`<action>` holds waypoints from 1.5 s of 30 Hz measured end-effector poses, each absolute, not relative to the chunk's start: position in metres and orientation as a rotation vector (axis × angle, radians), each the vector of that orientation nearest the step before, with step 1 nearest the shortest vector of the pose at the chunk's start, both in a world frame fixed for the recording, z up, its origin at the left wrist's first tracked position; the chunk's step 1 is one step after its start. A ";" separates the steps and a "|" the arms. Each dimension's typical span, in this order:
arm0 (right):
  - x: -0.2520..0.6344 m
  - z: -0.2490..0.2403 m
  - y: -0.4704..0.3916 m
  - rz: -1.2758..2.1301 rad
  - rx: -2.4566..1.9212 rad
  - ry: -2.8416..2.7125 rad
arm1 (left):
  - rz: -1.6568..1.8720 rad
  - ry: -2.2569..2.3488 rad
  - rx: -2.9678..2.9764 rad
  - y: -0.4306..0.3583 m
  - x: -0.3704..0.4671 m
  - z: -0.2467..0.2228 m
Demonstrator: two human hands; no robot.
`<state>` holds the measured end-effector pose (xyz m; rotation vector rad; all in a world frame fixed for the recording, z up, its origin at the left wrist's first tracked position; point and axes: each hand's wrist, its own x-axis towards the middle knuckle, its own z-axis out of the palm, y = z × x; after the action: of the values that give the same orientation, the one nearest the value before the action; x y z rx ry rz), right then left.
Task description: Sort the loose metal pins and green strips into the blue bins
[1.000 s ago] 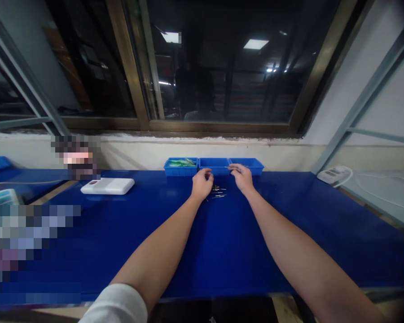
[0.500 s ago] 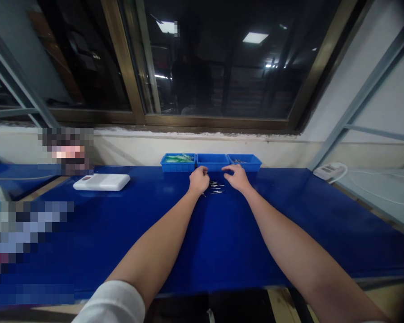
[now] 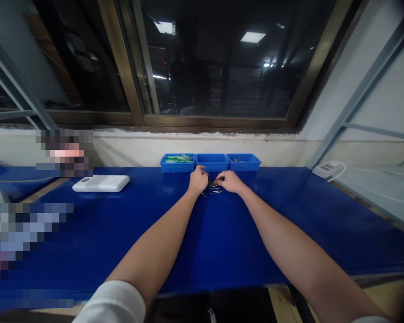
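Several thin metal rods [image 3: 216,192] lie loosely on the blue tabletop between my two hands. My left hand [image 3: 198,181] is beside their left end, its fingers curled inward; whatever they hold, if anything, is hidden. From the right, my right hand [image 3: 231,182] reaches the far side of the pile, thumb and fingertips pinched together right at the rods. I cannot make out what is in that pinch. Just behind the hands stand a blue bin with green-and-white contents [image 3: 177,167], a middle blue bin [image 3: 211,168] and a right blue bin [image 3: 243,166] with small metallic pieces.
A white oblong device [image 3: 101,183] lies on the blue table [image 3: 128,233] to the left. At the right edge is a white power strip [image 3: 328,169] with a cable. Slanted metal posts flank the table, and a wall with a window [image 3: 222,67] rises behind it.
My right hand has come down and left, from in front of the bins to the metal rods, and its fingers have closed together. My left hand stays almost in place.
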<state>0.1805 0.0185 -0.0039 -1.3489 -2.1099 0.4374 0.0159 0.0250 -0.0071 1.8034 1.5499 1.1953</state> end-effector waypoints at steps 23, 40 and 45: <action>0.180 -0.003 0.017 0.327 -1.374 -2.180 | 1.268 1.274 2.037 0.010 0.018 0.003; 0.178 -0.003 0.016 0.091 -1.510 -2.061 | 1.247 1.295 2.102 0.008 0.020 -0.001; 0.179 0.000 0.015 0.133 -1.511 -2.048 | 1.214 1.345 2.186 0.008 0.020 0.001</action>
<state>0.1789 0.0154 -0.0003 -1.5114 -2.0476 0.1335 0.0202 0.0081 0.0009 2.1861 1.3446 1.2145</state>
